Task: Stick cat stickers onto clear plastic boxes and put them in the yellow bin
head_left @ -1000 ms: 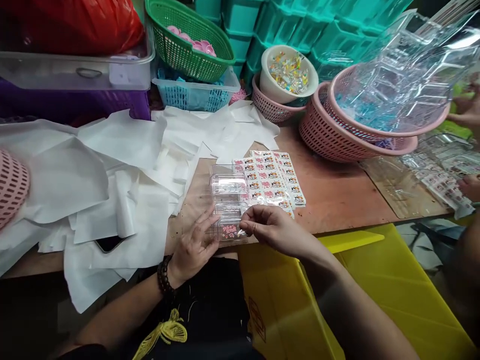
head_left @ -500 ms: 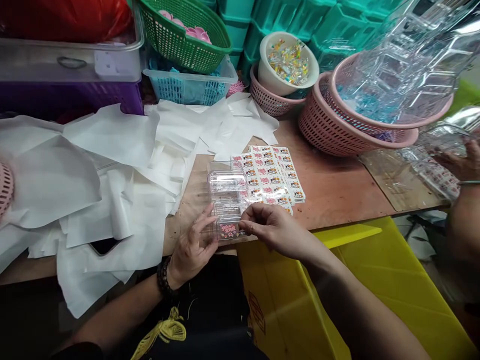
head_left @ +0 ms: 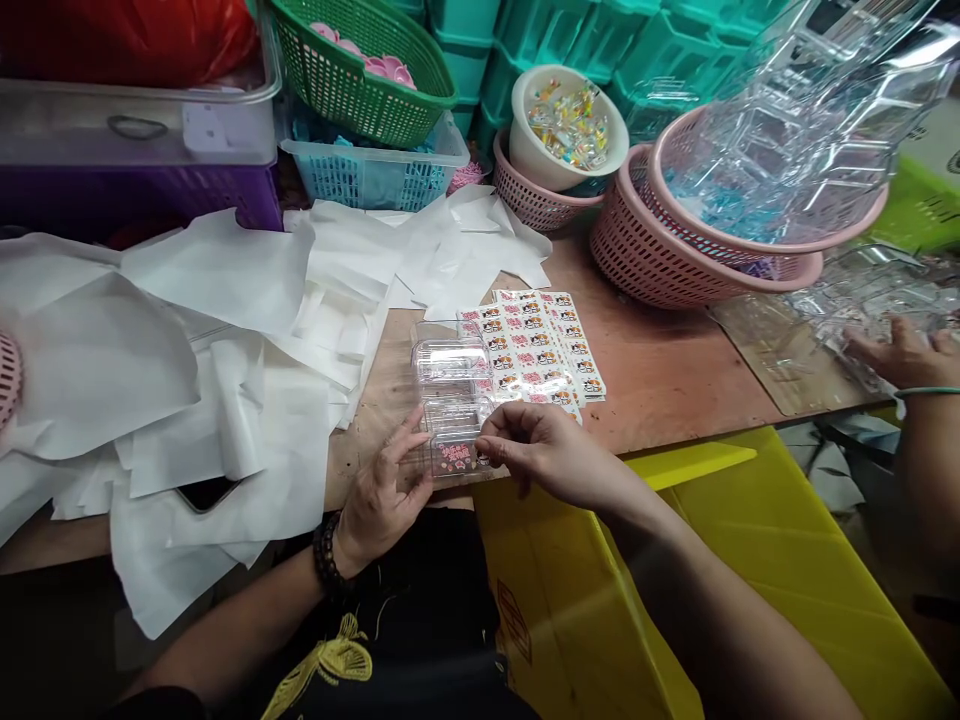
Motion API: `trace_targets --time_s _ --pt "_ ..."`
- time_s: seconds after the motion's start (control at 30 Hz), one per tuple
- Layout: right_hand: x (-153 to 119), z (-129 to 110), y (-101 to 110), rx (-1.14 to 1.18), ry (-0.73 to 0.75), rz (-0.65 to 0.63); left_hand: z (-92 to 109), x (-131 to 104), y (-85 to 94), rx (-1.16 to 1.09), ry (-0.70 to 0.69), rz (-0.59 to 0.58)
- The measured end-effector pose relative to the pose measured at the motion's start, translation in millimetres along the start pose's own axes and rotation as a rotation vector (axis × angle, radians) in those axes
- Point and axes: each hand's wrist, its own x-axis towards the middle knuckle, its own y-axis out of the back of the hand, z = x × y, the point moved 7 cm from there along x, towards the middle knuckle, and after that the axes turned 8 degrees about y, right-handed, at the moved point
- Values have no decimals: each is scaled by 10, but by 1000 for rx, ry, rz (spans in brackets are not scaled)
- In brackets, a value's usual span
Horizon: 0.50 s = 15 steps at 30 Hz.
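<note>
An open clear plastic clamshell box [head_left: 450,362] lies at the front edge of the table, partly over the sticker sheets. My left hand [head_left: 384,478] holds its left side, thumb and fingers curved against the edge. Across the near part of the box is a clear sticker [head_left: 454,456] with pink lettering. The thumb and forefinger of my right hand [head_left: 546,448] are pinched at the sticker's right end, covering part of it. Just beyond that hand lie sheets of cat stickers [head_left: 536,345] in a loose stack.
White backing papers [head_left: 247,400] cover the left, a phone [head_left: 208,494] partly under them. Behind stand a green basket [head_left: 375,95], a white bowl [head_left: 525,125] of small packets and pink baskets [head_left: 645,240] with clear packaging. Another person's hand [head_left: 904,355] is at far right.
My hands and the box keep nearly the same pose, with the view shifted slightly. The other person's hand at right has come further into view, over clear packaging.
</note>
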Motion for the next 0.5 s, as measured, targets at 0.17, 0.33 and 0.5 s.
trace_targets --time_s 0.17,0.33,0.5 --pt "10 17 5 -16 -3 2 11 8 4 -1 -7 2" --pt "16 3 5 -32 0 10 21 15 7 6 -18 0" --pt "10 -47 2 -126 36 43 27 -16 -24 69 -72 -55"
